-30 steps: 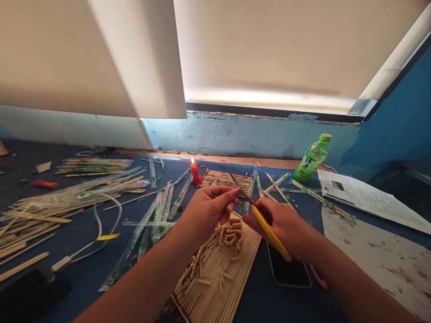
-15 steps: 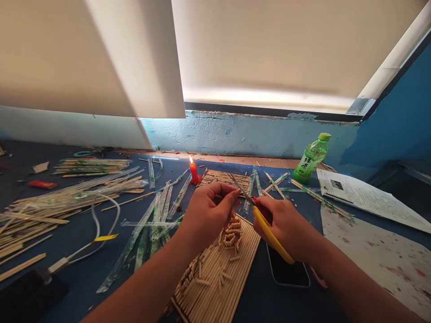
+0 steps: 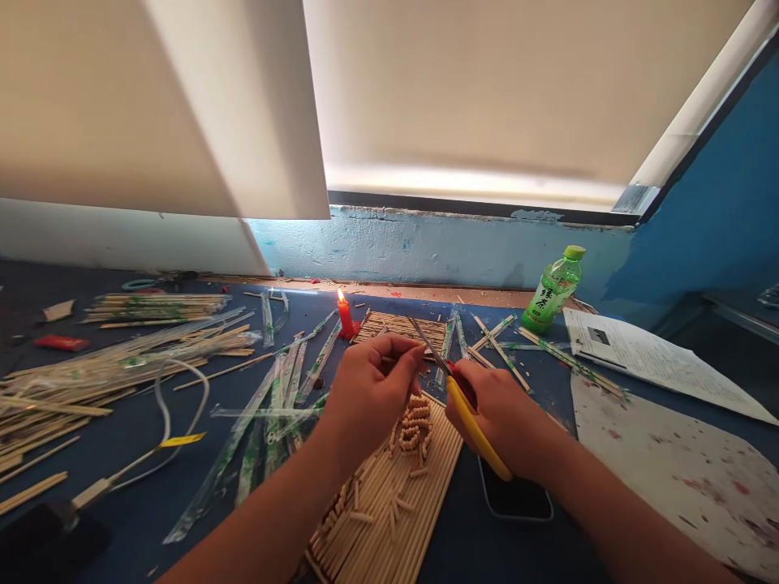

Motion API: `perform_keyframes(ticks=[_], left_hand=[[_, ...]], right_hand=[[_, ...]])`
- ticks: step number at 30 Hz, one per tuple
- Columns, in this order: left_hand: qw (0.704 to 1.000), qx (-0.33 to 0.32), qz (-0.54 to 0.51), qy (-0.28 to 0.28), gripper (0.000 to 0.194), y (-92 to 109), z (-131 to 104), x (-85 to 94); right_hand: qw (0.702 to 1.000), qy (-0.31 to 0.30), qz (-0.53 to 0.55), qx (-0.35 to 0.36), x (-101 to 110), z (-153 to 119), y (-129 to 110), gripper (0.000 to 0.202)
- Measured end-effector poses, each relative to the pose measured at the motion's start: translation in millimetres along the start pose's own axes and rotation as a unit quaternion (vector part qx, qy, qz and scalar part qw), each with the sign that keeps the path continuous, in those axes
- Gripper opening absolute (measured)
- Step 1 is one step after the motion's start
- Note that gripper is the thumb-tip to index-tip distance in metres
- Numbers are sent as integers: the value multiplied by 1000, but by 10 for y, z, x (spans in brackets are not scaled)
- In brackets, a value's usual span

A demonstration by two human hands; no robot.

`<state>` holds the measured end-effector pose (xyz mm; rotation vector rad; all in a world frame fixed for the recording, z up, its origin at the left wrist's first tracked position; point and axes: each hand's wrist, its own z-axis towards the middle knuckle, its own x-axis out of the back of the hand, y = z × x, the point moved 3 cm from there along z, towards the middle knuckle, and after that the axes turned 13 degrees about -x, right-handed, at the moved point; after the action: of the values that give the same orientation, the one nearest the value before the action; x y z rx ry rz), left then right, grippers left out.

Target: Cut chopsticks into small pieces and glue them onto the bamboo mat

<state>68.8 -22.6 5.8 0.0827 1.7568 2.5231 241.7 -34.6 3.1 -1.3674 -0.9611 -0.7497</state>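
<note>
- My left hand (image 3: 371, 389) is curled, thumb and forefinger closed together in a pinch on a small pale bit (image 3: 422, 347); it is too small for me to tell what it is.
- My right hand (image 3: 502, 410) is wrapped around the yellow handle of a pair of scissors (image 3: 478, 438), palm down, fingers bent about it. The blades point forward and to the left, passing just beside my left fingertips; how far they part I cannot tell.
- Below both hands lies a panel of sticks (image 3: 419, 527) laid side by side, partly hidden under my left forearm.
- On that panel, small rounded pieces (image 3: 415, 430) stand in curving rows, and nearer me short cut lengths (image 3: 398, 507) lie loose.
- Beyond my hands is a smaller mat of sticks (image 3: 395, 328), with a lit red candle (image 3: 344, 318) upright at its left.
- A dark-screened phone (image 3: 517, 496) lies under my right wrist, to the right of the panel.
- To my left are clear wrappers (image 3: 280, 414), heaped sticks (image 3: 61, 397) and a white cable (image 3: 163, 397).
- To my right stand a green bottle (image 3: 551, 300), a printed paper (image 3: 663, 361) beside it, flat, and a stained sheet (image 3: 663, 478) nearer me.
</note>
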Motion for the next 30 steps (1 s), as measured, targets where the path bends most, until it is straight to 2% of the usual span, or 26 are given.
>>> perform_keyframes(ticks=[4,8,16,21,26,30], left_hand=[[986,-106,132,5,12,65,-56,7],[960,-179,215,18,13,71,-90,-1],[940,-213,265,20,11,72,-108,-8],[950,-188,250,25,11,79,-97,-4],[988,-106,116,12,10,54,-65,-24],[1000,-12,4,-16,11,-6,-12,-65]], right_hand=[[996,-39,71,25,-5,2,5,25],[989,-75,122,31,3,-3,-2,30],[996,-17,75,46,-18,-23,-15,20],[997,31,63,39,-70,-6,-35,19],[994,69,80,31,-26,52,20,25],[990,106,96,17,71,85,123,27]])
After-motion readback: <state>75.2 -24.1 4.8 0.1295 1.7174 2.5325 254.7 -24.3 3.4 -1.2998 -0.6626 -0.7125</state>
